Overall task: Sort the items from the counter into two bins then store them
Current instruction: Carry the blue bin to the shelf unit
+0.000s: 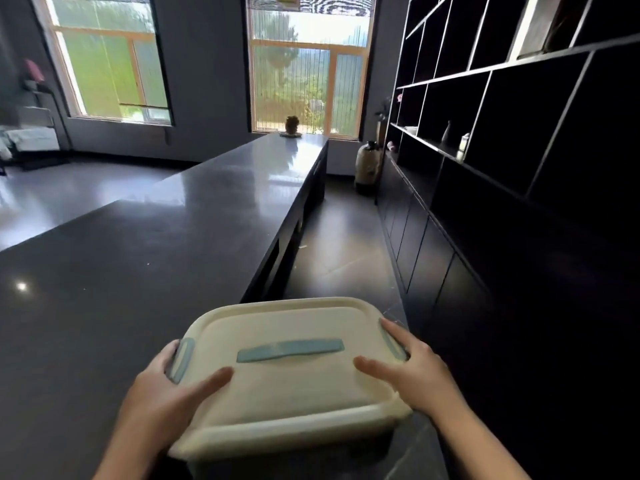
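Your left hand (169, 386) grips the left end of the lidded bin (291, 375), thumb laid across the lid, fingers curled down over the blue side latch (180, 359). Your right hand (407, 367) does the same at the right end, thumb on the lid, fingers wrapped past the other latch (393, 339). Both hands are clamped on the bin; neither is free. The bin sits off the near right corner of the worktop (145, 258), over the aisle floor, apparently carried rather than resting, with the top handle (290, 349) lying flat. Risks from here, as I judge them: you're holding by the latch zones, so a latch popping open could free the lid and tip the load; the grip looks more lid than body, so a loose lid means the body drops; swinging right could clip the dark cabinet fronts (426, 258). Hidden: your fingertips under the rim, the bin's contents, its underside, and whether the latches are locked. The second bin is not in view. The small object at the worktop's far end (292, 125) is too blurred to identify.
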`<state>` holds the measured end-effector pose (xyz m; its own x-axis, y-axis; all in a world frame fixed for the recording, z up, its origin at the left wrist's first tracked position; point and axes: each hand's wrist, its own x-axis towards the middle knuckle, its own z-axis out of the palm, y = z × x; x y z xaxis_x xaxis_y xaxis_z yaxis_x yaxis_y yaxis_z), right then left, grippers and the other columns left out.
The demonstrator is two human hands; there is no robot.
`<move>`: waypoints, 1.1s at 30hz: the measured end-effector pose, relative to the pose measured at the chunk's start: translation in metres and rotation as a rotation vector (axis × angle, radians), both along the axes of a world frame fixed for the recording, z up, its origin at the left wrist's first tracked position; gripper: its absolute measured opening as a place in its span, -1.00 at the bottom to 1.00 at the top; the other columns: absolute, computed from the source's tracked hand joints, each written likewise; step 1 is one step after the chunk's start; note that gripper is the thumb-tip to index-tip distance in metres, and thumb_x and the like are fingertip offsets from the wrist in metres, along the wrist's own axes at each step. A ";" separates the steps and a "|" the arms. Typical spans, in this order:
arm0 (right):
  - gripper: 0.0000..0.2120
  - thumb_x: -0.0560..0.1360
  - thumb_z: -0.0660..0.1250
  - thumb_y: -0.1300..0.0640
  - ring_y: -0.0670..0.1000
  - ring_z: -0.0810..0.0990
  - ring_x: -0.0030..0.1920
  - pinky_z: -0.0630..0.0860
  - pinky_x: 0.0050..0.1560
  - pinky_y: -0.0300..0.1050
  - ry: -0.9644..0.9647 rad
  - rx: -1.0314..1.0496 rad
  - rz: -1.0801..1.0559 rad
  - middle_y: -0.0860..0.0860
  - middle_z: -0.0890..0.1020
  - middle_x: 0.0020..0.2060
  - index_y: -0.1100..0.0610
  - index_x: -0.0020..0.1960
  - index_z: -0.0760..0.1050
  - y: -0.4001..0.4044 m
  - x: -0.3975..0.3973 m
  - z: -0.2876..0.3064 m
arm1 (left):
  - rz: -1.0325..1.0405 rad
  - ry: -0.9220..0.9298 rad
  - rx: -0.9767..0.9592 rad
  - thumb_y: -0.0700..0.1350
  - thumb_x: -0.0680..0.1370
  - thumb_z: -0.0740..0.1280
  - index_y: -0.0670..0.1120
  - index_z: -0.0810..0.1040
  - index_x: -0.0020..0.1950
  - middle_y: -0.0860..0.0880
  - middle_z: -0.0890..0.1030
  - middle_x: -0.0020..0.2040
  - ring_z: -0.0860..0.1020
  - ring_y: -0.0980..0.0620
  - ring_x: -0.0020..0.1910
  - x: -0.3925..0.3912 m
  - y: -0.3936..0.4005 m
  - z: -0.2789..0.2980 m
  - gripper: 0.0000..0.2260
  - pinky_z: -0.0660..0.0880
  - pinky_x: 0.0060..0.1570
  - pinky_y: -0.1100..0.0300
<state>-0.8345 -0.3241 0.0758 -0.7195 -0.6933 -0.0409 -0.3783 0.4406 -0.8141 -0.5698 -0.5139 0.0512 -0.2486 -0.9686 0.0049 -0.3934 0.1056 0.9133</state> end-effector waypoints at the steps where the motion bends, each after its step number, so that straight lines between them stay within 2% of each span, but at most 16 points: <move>1: -0.15 0.12 0.49 -0.38 -0.07 0.53 0.15 0.48 0.19 -0.06 -0.009 0.002 -0.004 -0.21 0.54 0.15 -0.35 0.37 0.32 -0.011 -0.014 -0.003 | -0.018 0.004 0.003 0.26 -0.05 0.53 -0.01 0.38 0.41 -0.02 0.54 0.27 0.51 -0.06 0.20 -0.016 -0.015 -0.002 0.05 0.44 0.19 -0.01; 7: -0.21 0.22 0.51 -0.31 -0.10 0.49 0.15 0.43 0.12 -0.14 -0.062 0.009 -0.063 -0.18 0.52 0.25 -0.31 0.40 0.31 -0.091 -0.100 -0.021 | -0.112 0.006 -0.009 0.25 -0.07 0.53 -0.03 0.38 0.42 -0.07 0.54 0.29 0.50 -0.11 0.23 -0.119 -0.116 -0.005 0.08 0.41 0.23 -0.02; 11: -0.24 0.25 0.51 -0.26 -0.11 0.52 0.05 0.46 0.04 -0.15 -0.111 0.006 -0.179 -0.16 0.54 0.13 -0.30 0.40 0.30 -0.148 -0.156 -0.018 | -0.199 -0.005 -0.007 0.33 -0.12 0.53 0.00 0.40 0.40 -0.03 0.57 0.25 0.53 -0.07 0.19 -0.194 -0.186 0.003 0.12 0.43 0.26 -0.05; 15: -0.30 0.30 0.43 -0.32 -0.04 0.57 0.12 0.49 0.14 -0.10 -0.082 0.039 -0.305 -0.13 0.58 0.16 -0.34 0.39 0.27 -0.193 -0.214 -0.024 | -0.294 -0.032 -0.065 0.35 -0.11 0.52 0.00 0.38 0.41 -0.01 0.57 0.25 0.53 -0.05 0.19 -0.274 -0.245 0.010 0.13 0.45 0.23 -0.04; 21: -0.34 0.26 0.48 -0.27 -0.03 0.58 0.08 0.49 0.17 -0.08 -0.127 -0.015 -0.491 -0.11 0.61 0.10 -0.33 0.33 0.38 -0.248 -0.316 -0.030 | -0.408 -0.007 -0.050 0.30 -0.09 0.56 -0.04 0.37 0.44 -0.03 0.55 0.28 0.51 -0.03 0.22 -0.406 -0.317 0.003 0.14 0.41 0.23 0.06; 27: -0.32 0.29 0.50 -0.22 0.02 0.60 0.06 0.50 0.07 -0.11 -0.073 -0.015 -0.486 -0.05 0.62 0.09 -0.23 0.37 0.38 -0.305 -0.445 -0.032 | -0.440 0.011 -0.044 0.21 0.00 0.64 -0.06 0.34 0.45 -0.06 0.53 0.31 0.50 -0.05 0.24 -0.537 -0.374 -0.003 0.09 0.40 0.26 0.02; 30: -0.33 0.30 0.49 -0.22 0.04 0.58 0.12 0.43 0.01 -0.17 -0.029 -0.002 -0.479 -0.04 0.62 0.15 -0.22 0.38 0.39 -0.340 -0.508 -0.023 | -0.442 0.007 -0.054 0.27 -0.01 0.55 -0.05 0.36 0.43 -0.04 0.54 0.28 0.51 -0.04 0.18 -0.596 -0.404 0.003 0.06 0.43 0.19 0.02; 33: -0.33 0.31 0.49 -0.20 0.06 0.58 0.15 0.47 0.09 -0.13 -0.003 0.003 -0.454 -0.01 0.62 0.17 -0.21 0.38 0.39 -0.380 -0.562 -0.016 | -0.410 0.004 -0.090 0.29 0.02 0.51 -0.06 0.35 0.44 -0.06 0.52 0.31 0.50 -0.05 0.22 -0.644 -0.438 0.003 0.05 0.42 0.23 0.00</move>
